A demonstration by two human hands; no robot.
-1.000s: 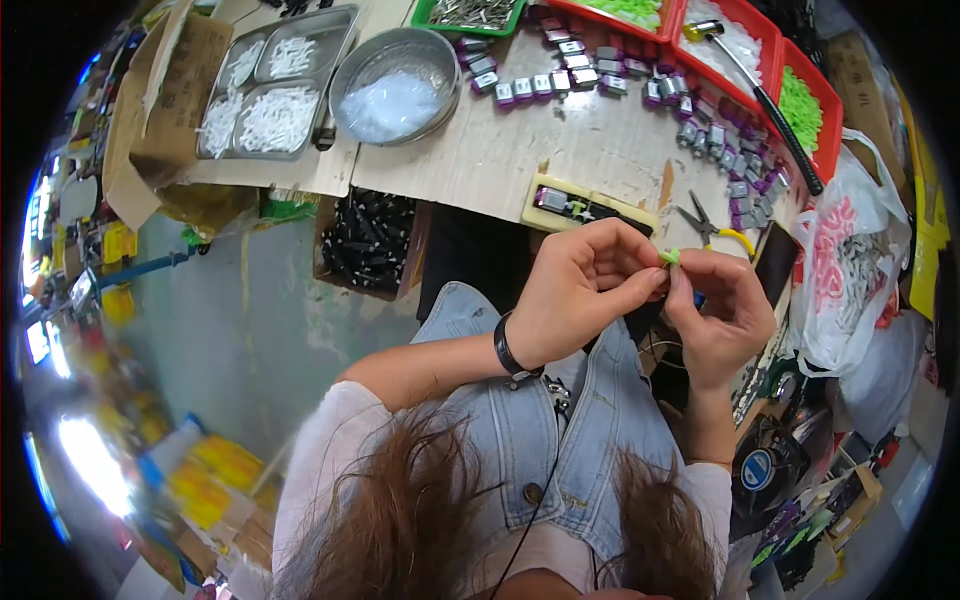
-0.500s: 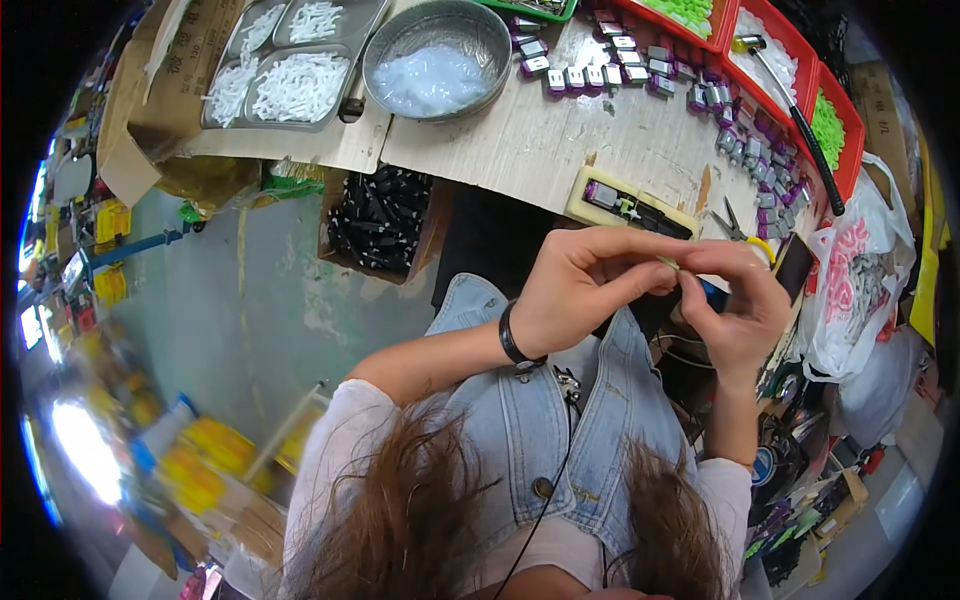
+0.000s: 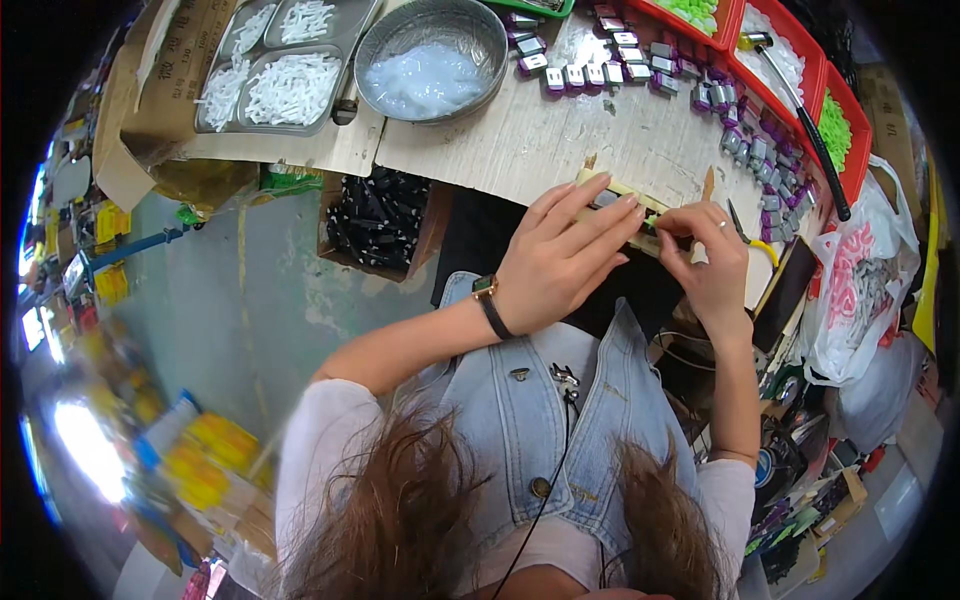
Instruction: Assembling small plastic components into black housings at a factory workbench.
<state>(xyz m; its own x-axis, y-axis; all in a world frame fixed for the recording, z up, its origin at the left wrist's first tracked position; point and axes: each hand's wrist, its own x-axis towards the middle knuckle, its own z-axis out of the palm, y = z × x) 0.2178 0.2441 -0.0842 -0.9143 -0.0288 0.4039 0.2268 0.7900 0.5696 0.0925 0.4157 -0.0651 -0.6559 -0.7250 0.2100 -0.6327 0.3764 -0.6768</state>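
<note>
My left hand (image 3: 562, 255) lies with its fingers stretched out across a cream-coloured block-shaped holder (image 3: 628, 190) at the front edge of the table. Between those fingers part of a small grey motor (image 3: 605, 198) shows in the holder. My right hand (image 3: 708, 252) is at the holder's right end, thumb and forefinger pinched together beside a small green piece (image 3: 650, 221). Whatever sits inside that pinch is hidden by the fingertips. Just beyond the right hand lie pliers with yellow handles (image 3: 765, 252).
Many small grey-and-purple motors (image 3: 720, 97) spread over the table's far right. Red trays (image 3: 815, 85) hold white and green pieces. A round metal bowl (image 3: 432, 60) and a divided tray of white pieces (image 3: 290, 85) stand left. A carton of black parts (image 3: 375, 225) sits below the table edge.
Both hands have moved from in front of the holder onto it. They have parted from their shared pinch on a small pale green piece; the left fingers have straightened out.
</note>
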